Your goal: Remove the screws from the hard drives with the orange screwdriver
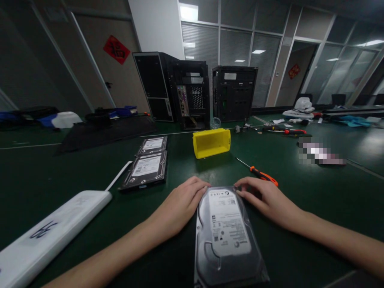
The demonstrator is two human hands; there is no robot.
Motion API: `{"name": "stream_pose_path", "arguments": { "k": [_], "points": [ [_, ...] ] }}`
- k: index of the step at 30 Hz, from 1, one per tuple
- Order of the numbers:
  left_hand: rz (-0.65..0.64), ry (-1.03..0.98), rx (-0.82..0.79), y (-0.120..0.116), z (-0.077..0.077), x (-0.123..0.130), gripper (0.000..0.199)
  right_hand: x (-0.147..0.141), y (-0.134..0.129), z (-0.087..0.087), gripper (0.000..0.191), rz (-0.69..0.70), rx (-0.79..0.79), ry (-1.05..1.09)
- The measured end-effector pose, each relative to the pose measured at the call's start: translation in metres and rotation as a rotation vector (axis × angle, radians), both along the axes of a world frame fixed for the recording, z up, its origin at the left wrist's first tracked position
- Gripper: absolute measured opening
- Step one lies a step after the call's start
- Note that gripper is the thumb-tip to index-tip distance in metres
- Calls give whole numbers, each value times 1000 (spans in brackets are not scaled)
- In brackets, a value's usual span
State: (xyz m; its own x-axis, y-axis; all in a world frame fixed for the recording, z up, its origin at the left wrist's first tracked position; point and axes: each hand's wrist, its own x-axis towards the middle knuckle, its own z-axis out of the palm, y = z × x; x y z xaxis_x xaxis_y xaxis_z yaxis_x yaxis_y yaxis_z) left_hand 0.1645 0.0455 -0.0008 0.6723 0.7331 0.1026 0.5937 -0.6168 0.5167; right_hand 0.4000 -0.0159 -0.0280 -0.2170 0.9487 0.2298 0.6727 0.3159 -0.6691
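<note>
A silver hard drive with a white label lies in front of me, its edges glossy as if in a clear plastic bag. The fingers of my left hand are closed together at its far left corner. At the far right corner, my right hand pinches the edge between thumb and forefinger; what exactly sits in the pinch is too small to make out. Beyond my right hand rests an orange and black screwdriver. Two more hard drives lie one behind the other, past my left hand.
A yellow plastic bin lies on its side at the middle of the green table. A white power strip is at the left. Black computer cases stand behind. Hand tools and a pixelated object are at the right.
</note>
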Motion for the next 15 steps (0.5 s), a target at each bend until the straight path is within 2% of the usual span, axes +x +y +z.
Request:
{"name": "stream_pose_path", "arguments": {
  "k": [6,15],
  "points": [
    [-5,-13,23,0,-1,1,38,3,13,7,16,21,-84,57],
    [29,84,51,-2,0,1,37,7,23,20,18,114,-190,-6]
  ]
}}
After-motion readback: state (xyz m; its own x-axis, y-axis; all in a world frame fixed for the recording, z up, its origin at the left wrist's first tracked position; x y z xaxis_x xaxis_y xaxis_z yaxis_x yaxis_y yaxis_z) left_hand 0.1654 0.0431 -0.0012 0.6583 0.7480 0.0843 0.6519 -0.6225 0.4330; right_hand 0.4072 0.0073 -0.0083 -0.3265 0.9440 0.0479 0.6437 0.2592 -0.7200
